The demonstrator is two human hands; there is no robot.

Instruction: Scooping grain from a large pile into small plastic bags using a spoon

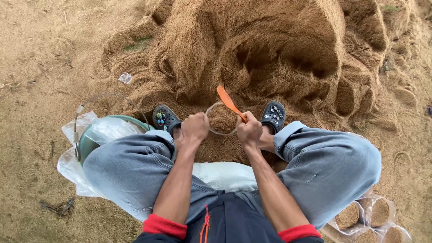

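Head view: left hand grips a clear husk-filled plastic bag; right hand clamps an orange plastic scoop above it; filled bags lie beside the right knee.

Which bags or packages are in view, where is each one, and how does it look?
Filled bags: bottom right, beside the right knee; clear round plastic bags packed with brown husk.
Open bag: between the hands, clear, round mouth, full of husk.
White sack: under the legs, flat.
Clear sheet: left, under the green bucket.
No labels, signs or screens.
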